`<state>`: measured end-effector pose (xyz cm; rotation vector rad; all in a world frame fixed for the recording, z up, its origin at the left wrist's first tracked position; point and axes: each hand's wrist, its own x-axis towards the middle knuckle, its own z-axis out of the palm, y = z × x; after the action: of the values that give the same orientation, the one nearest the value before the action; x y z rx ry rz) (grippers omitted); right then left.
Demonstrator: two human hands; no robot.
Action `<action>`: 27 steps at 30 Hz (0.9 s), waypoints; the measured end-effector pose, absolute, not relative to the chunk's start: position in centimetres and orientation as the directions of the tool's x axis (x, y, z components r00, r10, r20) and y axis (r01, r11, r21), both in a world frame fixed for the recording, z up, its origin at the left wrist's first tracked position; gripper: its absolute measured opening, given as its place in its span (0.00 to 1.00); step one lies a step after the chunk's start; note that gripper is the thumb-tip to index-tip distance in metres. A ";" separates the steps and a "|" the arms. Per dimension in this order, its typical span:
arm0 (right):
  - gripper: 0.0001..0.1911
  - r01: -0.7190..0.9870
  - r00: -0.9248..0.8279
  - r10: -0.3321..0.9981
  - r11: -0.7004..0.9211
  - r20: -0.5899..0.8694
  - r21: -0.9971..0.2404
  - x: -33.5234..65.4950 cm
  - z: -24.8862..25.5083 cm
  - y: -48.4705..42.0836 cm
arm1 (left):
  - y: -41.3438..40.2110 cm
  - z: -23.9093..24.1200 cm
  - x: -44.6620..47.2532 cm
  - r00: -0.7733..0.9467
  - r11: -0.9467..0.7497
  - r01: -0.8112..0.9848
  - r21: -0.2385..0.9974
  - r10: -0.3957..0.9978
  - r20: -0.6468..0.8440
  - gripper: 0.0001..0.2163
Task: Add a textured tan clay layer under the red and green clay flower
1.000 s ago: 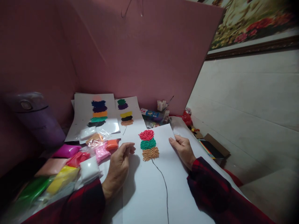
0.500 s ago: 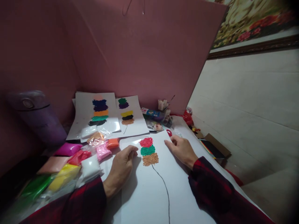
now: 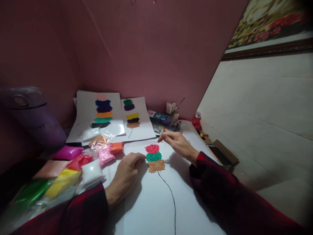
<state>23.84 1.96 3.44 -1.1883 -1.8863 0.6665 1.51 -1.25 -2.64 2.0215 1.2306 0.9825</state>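
A white sheet (image 3: 151, 202) lies in front of me with a stack of clay patches (image 3: 154, 158), red over green over tan, and a black line running down from it. My left hand (image 3: 127, 173) rests on the sheet just left of the patches, fingers loosely curled with nothing in them. My right hand (image 3: 177, 143) reaches over the sheet's far edge, above and right of the red patch. Its fingertips are pinched together, and what they hold is too small to make out.
Bags of coloured clay (image 3: 63, 169) lie in a heap at the left. Two finished sheets (image 3: 107, 114) with coloured patches lean at the back. A purple bottle (image 3: 31, 117) stands far left. A box and cup of tools (image 3: 166, 116) sit at the back wall. A cardboard box (image 3: 222, 155) is at right.
My right hand has let go of the sheet's right edge and moved left and forward over its far edge. The sheet now lies flat. My left hand has barely moved.
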 end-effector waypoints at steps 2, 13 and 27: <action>0.20 0.412 -0.306 0.915 0.376 0.262 -0.830 23.6 2.3 3.5 | -1.2 -2.6 1.5 0.308 -0.417 0.490 0.766 0.904 0.296 0.11; 0.12 0.239 -0.335 0.911 0.330 0.242 -0.913 23.0 -2.0 4.8 | -1.3 -2.4 1.5 0.303 -0.414 0.484 0.771 0.906 0.296 0.12; 0.14 0.238 -0.381 0.896 0.331 0.226 -0.913 22.9 -2.0 4.5 | -1.1 -2.5 1.5 0.301 -0.424 0.476 0.771 0.902 0.310 0.11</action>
<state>22.88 4.47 -1.97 -1.0065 -1.8202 1.0706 1.54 -1.10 -2.47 2.0219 1.2211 1.0076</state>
